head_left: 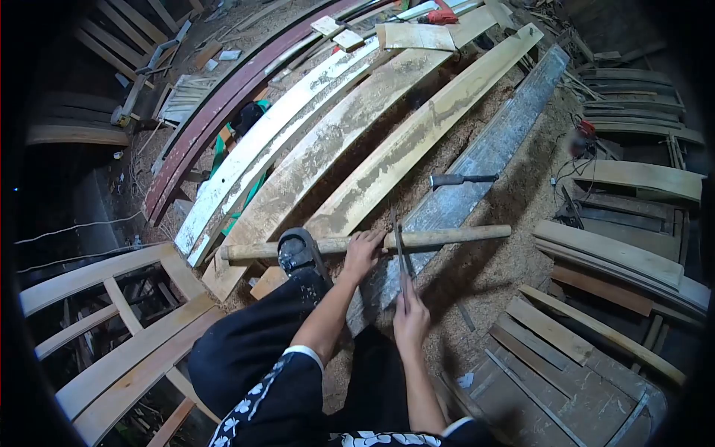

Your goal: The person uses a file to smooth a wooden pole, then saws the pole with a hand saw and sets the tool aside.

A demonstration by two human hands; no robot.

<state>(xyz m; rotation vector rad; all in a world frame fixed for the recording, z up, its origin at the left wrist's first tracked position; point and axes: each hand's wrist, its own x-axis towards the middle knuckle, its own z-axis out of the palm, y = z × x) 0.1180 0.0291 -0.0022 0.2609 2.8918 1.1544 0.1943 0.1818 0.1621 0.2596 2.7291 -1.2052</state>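
Note:
A round wooden pole (454, 237) lies crosswise over several boards. My left hand (363, 252) is closed over the top of this pole, near its middle. Just to the right, my right hand (411, 322) grips the handle of a handsaw (400, 242). Its long narrow blade crosses the pole, pointing away from me; the teeth are too small to make out. A dark shoe (296, 252) rests on the pole left of my left hand. Beyond the pole, a dark-handled tool (463, 180) lies on a grey weathered board (488, 153).
Long planks, including a white board (275, 141) and a dark red beam (205, 123), stretch away ahead. A red power tool (441, 13) sits at the far end. Wooden frames (123, 302) stand at left; stacked boards (611, 257) are at right. Sawdust covers the ground (477, 279).

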